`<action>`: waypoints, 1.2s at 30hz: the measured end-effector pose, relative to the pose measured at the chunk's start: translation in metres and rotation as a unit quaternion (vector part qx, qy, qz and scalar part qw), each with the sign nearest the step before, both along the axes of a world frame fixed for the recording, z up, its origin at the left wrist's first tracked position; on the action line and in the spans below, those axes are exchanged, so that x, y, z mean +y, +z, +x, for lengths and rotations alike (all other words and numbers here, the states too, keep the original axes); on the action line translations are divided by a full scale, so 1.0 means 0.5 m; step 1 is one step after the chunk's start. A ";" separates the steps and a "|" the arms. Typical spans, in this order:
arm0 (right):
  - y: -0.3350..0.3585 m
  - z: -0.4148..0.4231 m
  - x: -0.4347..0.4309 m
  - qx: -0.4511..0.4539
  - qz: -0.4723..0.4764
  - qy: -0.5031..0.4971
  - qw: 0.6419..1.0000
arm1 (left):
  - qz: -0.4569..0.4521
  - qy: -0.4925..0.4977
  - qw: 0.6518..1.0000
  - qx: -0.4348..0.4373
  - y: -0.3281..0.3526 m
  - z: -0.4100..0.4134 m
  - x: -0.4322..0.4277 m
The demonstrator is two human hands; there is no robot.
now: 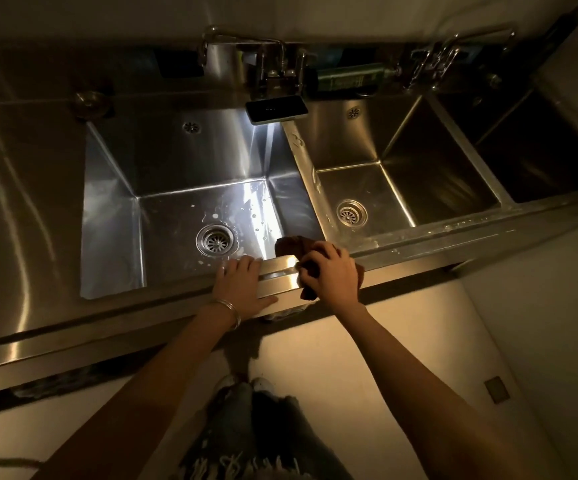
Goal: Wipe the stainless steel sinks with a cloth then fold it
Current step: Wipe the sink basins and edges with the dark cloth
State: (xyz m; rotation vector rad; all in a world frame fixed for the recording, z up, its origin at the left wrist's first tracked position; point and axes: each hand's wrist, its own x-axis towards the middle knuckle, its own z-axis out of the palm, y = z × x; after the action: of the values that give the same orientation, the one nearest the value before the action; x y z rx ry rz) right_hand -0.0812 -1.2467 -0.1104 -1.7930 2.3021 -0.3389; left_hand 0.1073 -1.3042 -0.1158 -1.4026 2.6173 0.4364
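Lying bunched across the front rim [280, 271] of the sinks: one dark brown cloth [291, 249], set where the divider between the left basin [176, 202] and the middle basin [401, 174] meets that rim. Its long axis runs front to back, across the rim. The far end drops into the near right corner of the left basin and the near end hangs over the front edge toward the person. Right hand [330, 275]: directly on top, fingers curled down over the cloth and gripping it against the steel. Left hand [242, 285]: just beside it to the left, apart from the cloth, fingers straight and flat on the rim, a thin bangle [230, 308] at the wrist. By my judgement the right hand does the wiping and a sideways stroke would carry the cloth along the rim. Left basin floor: pale spots and droplets around the drain [215, 240]. Right basin [540, 150]: in deep shadow. Back ledge: a phone [277, 110] throwing white light downward, a green bottle [349, 77], taps [246, 46]. Left of the basins: a steel drainboard [21, 202]. Room: dim, with a pale floor [367, 358] below.
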 end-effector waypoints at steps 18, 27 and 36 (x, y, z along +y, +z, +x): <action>0.008 -0.030 -0.002 0.018 0.029 -0.016 0.999 | 0.024 -0.036 0.999 -0.002 -0.006 -0.005 -0.033; -0.015 -0.141 -0.072 0.058 0.023 0.025 0.998 | 0.041 -0.020 0.999 0.024 -0.009 -0.074 -0.030; -0.015 -0.228 -0.251 0.025 0.034 0.148 0.988 | 0.090 0.038 0.995 0.017 -0.014 -0.193 -0.033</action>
State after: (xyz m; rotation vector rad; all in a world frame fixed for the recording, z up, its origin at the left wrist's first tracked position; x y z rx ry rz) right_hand -0.1954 -1.3720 -0.1180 -2.0901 2.0087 -0.1646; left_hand 0.0109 -1.3207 -0.1227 -1.4502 2.4833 0.6927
